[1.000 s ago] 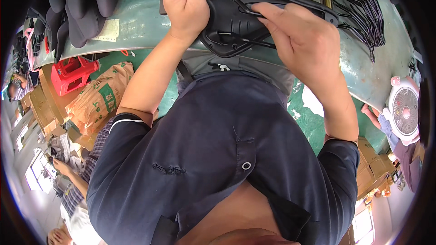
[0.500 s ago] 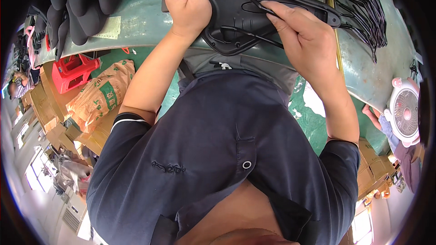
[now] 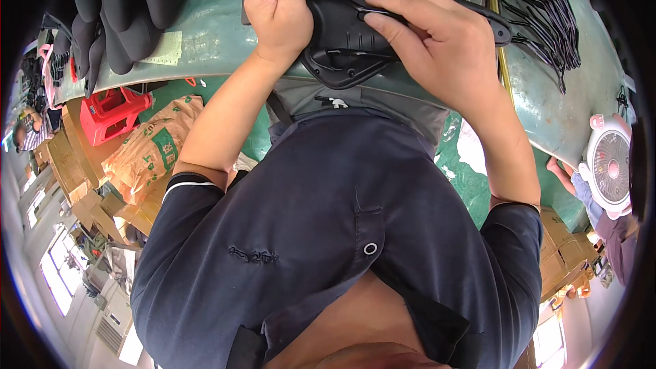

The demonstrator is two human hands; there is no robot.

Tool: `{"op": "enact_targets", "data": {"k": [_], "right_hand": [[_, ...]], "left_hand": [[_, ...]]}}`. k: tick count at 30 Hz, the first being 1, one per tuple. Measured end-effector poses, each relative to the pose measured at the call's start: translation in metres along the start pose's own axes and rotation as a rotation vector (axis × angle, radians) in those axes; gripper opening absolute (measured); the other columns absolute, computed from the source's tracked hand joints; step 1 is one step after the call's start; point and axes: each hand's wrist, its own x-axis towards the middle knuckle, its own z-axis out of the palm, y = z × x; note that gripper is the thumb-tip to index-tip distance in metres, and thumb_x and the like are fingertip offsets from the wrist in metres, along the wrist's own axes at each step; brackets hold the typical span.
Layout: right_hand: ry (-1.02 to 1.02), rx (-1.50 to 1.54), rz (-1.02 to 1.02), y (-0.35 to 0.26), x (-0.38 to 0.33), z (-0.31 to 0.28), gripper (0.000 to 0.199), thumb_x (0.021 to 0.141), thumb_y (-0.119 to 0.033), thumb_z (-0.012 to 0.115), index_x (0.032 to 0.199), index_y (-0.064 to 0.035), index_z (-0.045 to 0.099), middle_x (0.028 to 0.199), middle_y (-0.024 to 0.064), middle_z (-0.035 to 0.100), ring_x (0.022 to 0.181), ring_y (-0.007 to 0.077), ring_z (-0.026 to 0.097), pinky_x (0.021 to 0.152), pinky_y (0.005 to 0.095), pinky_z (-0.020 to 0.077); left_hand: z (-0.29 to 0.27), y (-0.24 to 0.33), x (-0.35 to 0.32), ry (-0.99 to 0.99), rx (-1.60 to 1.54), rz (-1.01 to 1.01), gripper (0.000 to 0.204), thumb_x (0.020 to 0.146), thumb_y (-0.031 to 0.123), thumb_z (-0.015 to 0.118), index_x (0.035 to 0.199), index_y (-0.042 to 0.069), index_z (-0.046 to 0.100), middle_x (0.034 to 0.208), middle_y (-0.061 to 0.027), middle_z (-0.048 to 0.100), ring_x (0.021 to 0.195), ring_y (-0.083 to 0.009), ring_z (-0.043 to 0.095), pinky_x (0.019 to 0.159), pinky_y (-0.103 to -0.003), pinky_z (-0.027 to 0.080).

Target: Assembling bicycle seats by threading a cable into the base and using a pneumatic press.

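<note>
A black bicycle saddle [image 3: 345, 74] lies underside up at the table's near edge, its wide end to the left and its narrow nose to the right. My left hand [image 3: 279, 14] grips the rim of the wide end, with the thumb on top and the other fingers mostly hidden. Between the thumb and forefinger of my right hand [image 3: 444, 44] is a black bent saddle rail [image 3: 342, 2]. Its two arms lie over the saddle's hollow, their tips toward the wide end. My right hand covers the rail's other end.
Several more black rails [image 3: 547, 20] lie bundled at the table's right. Dark saddles [image 3: 126, 10] are heaped at the left beside a paper sheet [image 3: 164, 49]. Below stand a red stool [image 3: 113, 116], a paper sack [image 3: 154, 143] and cartons. A white fan [image 3: 610, 167] is at the right.
My right hand has moved left and slightly down with the rail, bringing its arms closer to the saddle's wide end. My left hand has shifted slightly left, still on the rim.
</note>
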Motion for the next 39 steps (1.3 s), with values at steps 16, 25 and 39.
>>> {"op": "enact_targets", "data": {"k": [16,25,39], "right_hand": [[-0.040,-0.017,-0.191,0.020,0.032,0.007,0.013,0.090,-0.031,0.083,0.091,-0.0186,0.083,0.079,0.0024,0.072,0.071,0.0295,0.072,0.060,0.0430,0.0560],[0.252,-0.268,-0.187,0.016,0.055,-0.022,0.052,0.082,-0.035,0.090,0.120,-0.0045,0.071,0.109,0.0159,0.071,0.100,0.0397,0.070,0.085,0.0478,0.0602],[0.560,-0.287,0.112,0.071,0.064,0.046,0.048,0.080,-0.019,0.077,0.128,-0.0100,0.075,0.102,0.0121,0.071,0.086,0.0345,0.073,0.070,0.0446,0.0618]], "left_hand": [[-0.002,-0.012,0.014,-0.051,0.201,0.225,0.028,0.114,0.008,0.049,0.117,-0.001,0.075,0.110,-0.0149,0.077,0.098,-0.0250,0.072,0.091,-0.032,0.055],[-0.006,0.025,0.027,-0.147,0.620,0.607,0.040,0.086,0.018,0.089,0.118,0.007,0.067,0.113,-0.0175,0.069,0.102,-0.0406,0.069,0.087,-0.047,0.057],[0.041,-0.009,0.086,-0.108,0.605,0.684,0.024,0.087,0.010,0.081,0.072,0.001,0.065,0.121,-0.0184,0.076,0.101,-0.0391,0.073,0.086,-0.044,0.059]]}}
